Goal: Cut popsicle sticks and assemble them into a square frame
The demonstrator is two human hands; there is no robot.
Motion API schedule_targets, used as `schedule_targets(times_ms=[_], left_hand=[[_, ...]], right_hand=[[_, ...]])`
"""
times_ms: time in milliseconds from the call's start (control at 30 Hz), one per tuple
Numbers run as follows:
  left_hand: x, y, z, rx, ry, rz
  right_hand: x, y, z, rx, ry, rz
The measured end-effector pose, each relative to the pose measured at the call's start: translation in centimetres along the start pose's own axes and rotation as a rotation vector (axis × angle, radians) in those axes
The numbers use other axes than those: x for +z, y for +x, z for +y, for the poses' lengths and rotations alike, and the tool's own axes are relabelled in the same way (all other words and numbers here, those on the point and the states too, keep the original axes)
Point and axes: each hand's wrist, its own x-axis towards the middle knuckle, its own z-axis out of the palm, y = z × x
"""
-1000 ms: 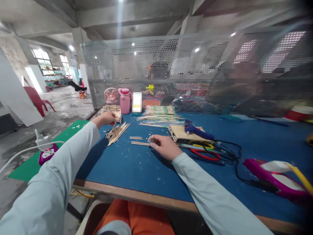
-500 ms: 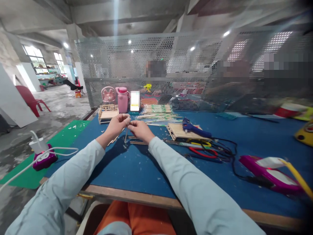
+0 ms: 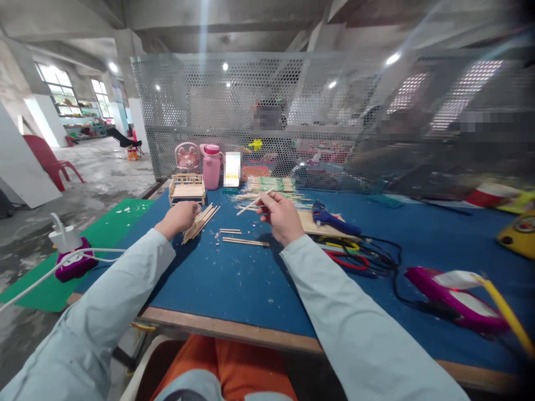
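Observation:
My right hand (image 3: 282, 216) is raised over the table, its fingers pinching a thin wooden stick (image 3: 248, 207) that slants down to the left. My left hand (image 3: 178, 219) is closed at the left edge of a loose pile of wooden sticks (image 3: 202, 223); its fingertips are partly hidden, so what they hold cannot be seen. Between the hands, short sticks (image 3: 230, 231) and a longer pair of sticks (image 3: 246, 241) lie on the blue tabletop (image 3: 234, 284). Behind my left hand stands a small wooden stick-built piece (image 3: 187, 191) with railings.
A blue glue gun (image 3: 334, 219) rests on a flat wooden piece (image 3: 307, 223), beside red-handled pliers (image 3: 346, 260) and black cable. Bundled sticks (image 3: 270, 184), a pink flask (image 3: 212, 167) and a phone (image 3: 232, 170) stand behind. Purple power strips (image 3: 455, 301) lie right; a mesh screen (image 3: 175, 100) backs the table.
My hands were together over the middle; they have parted. The right moved right with a stick, and the left moved left and down to the stick pile.

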Motion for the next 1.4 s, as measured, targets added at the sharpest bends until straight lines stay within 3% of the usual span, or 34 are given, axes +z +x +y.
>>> schedule_targets(times_ms=[100,233,300,400,533,633,700,833,900,1000,1100,1233,1400], left_hand=[[0.7,-0.6,0.3,0.031,0.118,0.071],[2.2,-1.5,2.2,0.345,0.090,-0.116],[2.7,-1.8,2.7,0.382,0.135,-0.193],[2.8,-1.8,2.4,0.248,0.221,-0.232],[1.9,-1.5,1.4,0.008,0.268,-0.137],[1.5,-1.5,1.5,0.011,0.156,-0.030],[1.4,-1.7,2.0,0.050,0.065,-0.005],[1.4,-2.5,2.9,0.114,0.040,-0.105],[1.4,-3.0,3.2,0.134,0.036,-0.198],[1.6,-3.7,3.5,0.120,-0.011,-0.295],[2.1,-4.1,3.9,0.110,-0.034,-0.311],[2.6,-4.2,4.1,0.133,-0.008,-0.300],[2.6,-4.4,3.9,0.155,-0.029,-0.305]], right_hand=[[-1.4,-1.1,0.7,0.060,-0.144,-0.108],[-2.0,-1.7,2.0,0.160,-0.172,-0.098],[-1.9,-1.8,2.0,0.209,-0.120,-0.106],[-1.5,-2.3,1.7,0.333,-0.085,-0.233],[0.3,-3.6,1.9,0.412,-0.148,-0.457],[1.9,-4.3,2.5,0.365,-0.279,-0.526],[2.1,-4.2,2.5,0.251,-0.461,-0.497],[-0.2,-2.9,2.0,-0.119,-0.792,-0.253],[-1.9,-2.3,1.9,-0.191,-0.885,-0.222],[-3.3,-2.1,2.4,-0.239,-1.002,-0.372],[-2.8,-2.5,3.1,-0.304,-1.108,-0.491],[-1.4,-3.2,3.3,-0.349,-1.252,-0.519],[-1.1,-3.5,3.1,-0.342,-1.332,-0.512]])
